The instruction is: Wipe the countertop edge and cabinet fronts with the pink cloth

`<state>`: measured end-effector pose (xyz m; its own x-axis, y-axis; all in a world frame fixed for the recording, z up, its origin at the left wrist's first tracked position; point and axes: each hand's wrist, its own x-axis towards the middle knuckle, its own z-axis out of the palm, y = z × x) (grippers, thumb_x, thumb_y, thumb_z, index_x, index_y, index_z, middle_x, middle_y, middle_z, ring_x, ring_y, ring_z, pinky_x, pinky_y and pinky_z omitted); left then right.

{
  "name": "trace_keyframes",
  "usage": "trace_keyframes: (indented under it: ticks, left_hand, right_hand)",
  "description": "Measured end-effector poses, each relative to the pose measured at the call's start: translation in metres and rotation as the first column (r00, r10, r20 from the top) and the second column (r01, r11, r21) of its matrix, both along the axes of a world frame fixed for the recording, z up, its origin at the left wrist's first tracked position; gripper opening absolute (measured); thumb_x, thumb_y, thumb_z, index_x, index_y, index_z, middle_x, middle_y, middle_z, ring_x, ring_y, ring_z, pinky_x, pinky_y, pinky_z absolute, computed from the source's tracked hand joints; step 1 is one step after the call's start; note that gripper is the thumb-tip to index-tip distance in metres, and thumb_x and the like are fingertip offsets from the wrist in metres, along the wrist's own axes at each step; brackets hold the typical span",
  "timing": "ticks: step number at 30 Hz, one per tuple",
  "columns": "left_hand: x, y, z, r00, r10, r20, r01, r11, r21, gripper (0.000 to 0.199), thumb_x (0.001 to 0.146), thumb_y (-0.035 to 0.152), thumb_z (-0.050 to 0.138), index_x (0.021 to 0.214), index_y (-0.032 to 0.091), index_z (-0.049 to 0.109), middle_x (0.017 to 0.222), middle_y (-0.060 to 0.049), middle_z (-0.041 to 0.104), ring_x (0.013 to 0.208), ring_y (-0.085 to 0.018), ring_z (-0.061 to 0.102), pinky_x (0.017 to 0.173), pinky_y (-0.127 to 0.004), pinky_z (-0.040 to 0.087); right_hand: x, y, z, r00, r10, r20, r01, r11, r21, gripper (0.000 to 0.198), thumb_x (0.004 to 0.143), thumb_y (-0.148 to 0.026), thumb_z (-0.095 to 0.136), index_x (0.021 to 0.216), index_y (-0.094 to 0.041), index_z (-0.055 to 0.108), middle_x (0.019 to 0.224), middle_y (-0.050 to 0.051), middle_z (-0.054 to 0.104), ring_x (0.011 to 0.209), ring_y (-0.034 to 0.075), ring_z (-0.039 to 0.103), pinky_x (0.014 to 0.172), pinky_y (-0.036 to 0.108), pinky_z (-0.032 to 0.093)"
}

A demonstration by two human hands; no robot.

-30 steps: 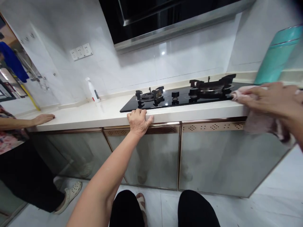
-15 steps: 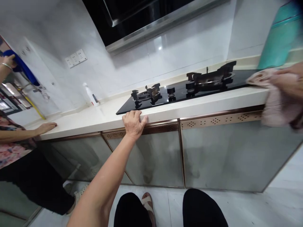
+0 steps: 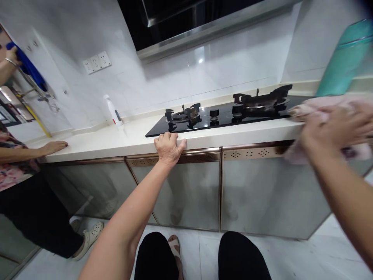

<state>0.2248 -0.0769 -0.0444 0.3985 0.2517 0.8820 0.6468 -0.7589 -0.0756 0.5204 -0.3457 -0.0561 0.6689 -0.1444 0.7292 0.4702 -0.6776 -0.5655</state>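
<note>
Head view, one — from the wearer's head; faces forward and down, slightly tilted, near the counter and stove — hood along the top, knees at the bottom.

No text, label, brand, number or sign can be read in the head view. The white bottle near the wall bears a small red patch and a dark one, too small to show any lettering. Any print on the hob, its knobs, the wall sockets or the teal container cannot be made out.
</note>
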Motion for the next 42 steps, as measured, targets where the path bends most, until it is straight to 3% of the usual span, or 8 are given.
trace_keyframes:
  ticks: [3,8,16,24,29,34,39,42]
  left_hand:
    - [-0.003,-0.003,0.002,0.999,0.024,-0.024,-0.024,1.000,0.008,0.043,0.093,0.062,0.052,0.102,0.025,0.070,0.100,-0.010,0.069,0.097,-0.030,0.058,0.084,-0.044,0.034]
    - [-0.008,-0.005,0.002,0.997,0.039,-0.059,-0.037,0.998,0.041,0.042,0.096,0.061,0.050,0.103,0.024,0.069,0.099,-0.009,0.069,0.096,-0.029,0.059,0.083,-0.043,0.035]
    - [-0.007,-0.002,-0.001,1.000,-0.016,-0.023,0.017,0.999,0.033,0.047,0.096,0.064,0.046,0.102,0.024,0.069,0.099,-0.009,0.070,0.096,-0.028,0.059,0.085,-0.044,0.035]
    - [0.004,0.000,-0.006,0.998,-0.047,0.036,0.048,0.999,-0.018,0.056,0.097,0.070,0.038,0.102,0.024,0.071,0.098,-0.010,0.068,0.097,-0.030,0.058,0.085,-0.046,0.034]
    - [0.004,0.000,-0.007,0.998,-0.045,0.036,0.045,0.999,-0.003,0.059,0.099,0.068,0.035,0.119,0.024,0.067,0.100,-0.010,0.069,0.096,-0.029,0.057,0.086,-0.045,0.034]
    - [-0.002,0.000,-0.006,0.999,-0.040,0.007,0.040,0.999,0.026,0.051,0.103,0.058,0.033,0.113,0.023,0.068,0.102,-0.010,0.070,0.096,-0.028,0.058,0.085,-0.044,0.033]
    - [-0.009,0.001,-0.005,0.999,-0.031,-0.038,0.033,0.998,0.061,0.042,0.104,0.053,0.039,0.105,0.024,0.069,0.103,-0.008,0.071,0.097,-0.026,0.058,0.086,-0.042,0.033]
    - [-0.010,0.002,-0.006,0.999,-0.040,-0.031,0.042,0.996,0.080,0.036,0.103,0.050,0.042,0.104,0.025,0.069,0.102,-0.006,0.072,0.096,-0.024,0.059,0.087,-0.041,0.033]
  right_hand:
    - [-0.062,0.032,-0.006,0.974,0.226,-0.032,-0.224,0.973,0.048,0.051,0.097,-0.042,0.034,0.129,-0.020,0.066,0.161,0.019,0.031,0.141,0.045,0.030,0.100,0.063,0.034]
    - [-0.086,0.041,-0.009,0.879,0.441,0.183,-0.384,0.880,-0.280,0.052,0.097,-0.055,0.034,0.124,-0.026,0.068,0.151,0.015,0.048,0.136,0.041,0.035,0.096,0.058,0.035]
    - [-0.003,-0.002,0.010,0.938,0.302,0.168,-0.223,0.901,-0.373,0.069,0.094,-0.057,0.018,0.137,-0.024,0.061,0.124,0.022,0.061,0.119,0.042,0.047,0.089,0.058,0.034]
    - [-0.041,0.049,0.018,0.987,0.129,0.101,-0.102,0.967,-0.233,0.056,0.092,-0.038,0.029,0.128,-0.020,0.070,0.134,0.027,0.054,0.120,0.045,0.038,0.080,0.059,0.027]
    - [-0.119,0.086,0.037,0.896,0.441,0.044,-0.381,0.816,-0.435,0.061,0.100,-0.054,0.020,0.119,-0.025,0.070,0.136,0.018,0.055,0.116,0.042,0.041,0.088,0.057,0.033]
    - [-0.176,0.125,0.049,0.759,0.649,0.052,-0.485,0.617,-0.620,0.054,0.104,-0.046,0.021,0.129,-0.028,0.065,0.140,0.011,0.055,0.119,0.036,0.043,0.093,0.053,0.031]
    - [-0.161,0.123,0.054,0.666,0.736,0.118,-0.497,0.557,-0.666,0.052,0.103,-0.048,0.025,0.125,-0.027,0.067,0.127,0.012,0.063,0.108,0.031,0.049,0.085,0.043,0.034]
    - [-0.116,0.089,0.056,0.711,0.696,0.100,-0.471,0.577,-0.667,0.052,0.102,-0.049,0.029,0.118,-0.023,0.071,0.116,0.014,0.065,0.096,0.028,0.052,0.075,0.039,0.034]
